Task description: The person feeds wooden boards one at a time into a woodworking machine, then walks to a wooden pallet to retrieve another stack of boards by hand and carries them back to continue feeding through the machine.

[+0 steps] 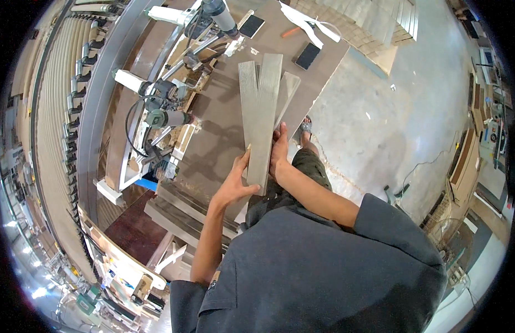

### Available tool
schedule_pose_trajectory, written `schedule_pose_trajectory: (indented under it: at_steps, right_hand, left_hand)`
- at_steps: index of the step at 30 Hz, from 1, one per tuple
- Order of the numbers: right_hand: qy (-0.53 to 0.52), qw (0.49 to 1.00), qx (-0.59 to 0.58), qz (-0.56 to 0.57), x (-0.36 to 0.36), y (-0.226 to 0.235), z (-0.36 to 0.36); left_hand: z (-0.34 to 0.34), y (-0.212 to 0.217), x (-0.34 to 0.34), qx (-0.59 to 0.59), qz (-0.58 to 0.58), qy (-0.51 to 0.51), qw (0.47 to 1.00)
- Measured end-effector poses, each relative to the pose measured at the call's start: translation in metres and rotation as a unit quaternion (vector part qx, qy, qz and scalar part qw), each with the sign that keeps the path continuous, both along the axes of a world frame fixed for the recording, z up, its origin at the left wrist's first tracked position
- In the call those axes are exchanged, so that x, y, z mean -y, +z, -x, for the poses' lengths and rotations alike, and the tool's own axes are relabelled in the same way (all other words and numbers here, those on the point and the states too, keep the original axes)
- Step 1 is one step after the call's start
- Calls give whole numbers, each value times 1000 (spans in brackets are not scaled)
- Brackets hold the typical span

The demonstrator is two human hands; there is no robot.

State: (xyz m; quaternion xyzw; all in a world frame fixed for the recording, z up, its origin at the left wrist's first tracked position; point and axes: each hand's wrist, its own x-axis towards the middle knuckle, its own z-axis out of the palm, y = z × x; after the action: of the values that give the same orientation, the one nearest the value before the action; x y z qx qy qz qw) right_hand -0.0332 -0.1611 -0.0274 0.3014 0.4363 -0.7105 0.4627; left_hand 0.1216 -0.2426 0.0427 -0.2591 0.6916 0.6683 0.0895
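A long, flat grey wooden board (pixel 264 127) lies lengthwise between my hands, its near end close to my waist. My left hand (pixel 234 182) is closed on its left edge, the thumb lying across the near end. Around the right edge my right hand (pixel 279 150) is closed, its fingers partly hidden. Beneath the held board, two similar boards fan out: one grey board (pixel 248 89) to the left and a shorter-looking board (pixel 289 91) to the right. Whether my fingers also grip these lower boards cannot be made out.
A brown worktable (pixel 213 122) extends ahead, carrying two black sanding blocks (pixel 308 56) and a white sheet (pixel 310 25). Green-and-grey power tools (pixel 166 117) on a frame stand left. Stacked boards (pixel 177 213) lie lower left; a larger wood stack (pixel 368 25) stands far right.
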Motion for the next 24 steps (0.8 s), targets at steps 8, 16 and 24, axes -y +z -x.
schedule_pose_trajectory:
  at_steps: [8, 16, 24]
  right_hand:
    - [-27, 999, 19, -37, -8, -10, 0]
    - [-70, 996, 29, -39, -17, -26, -5]
    - [30, 995, 72, 56, -43, 33, 7]
  left_hand:
    - [2, 1, -2, 11, 28, -26, 999]
    - [3, -3, -7, 42, 19, -57, 997]
    - [20, -2, -37, 39, 82, -49, 995]
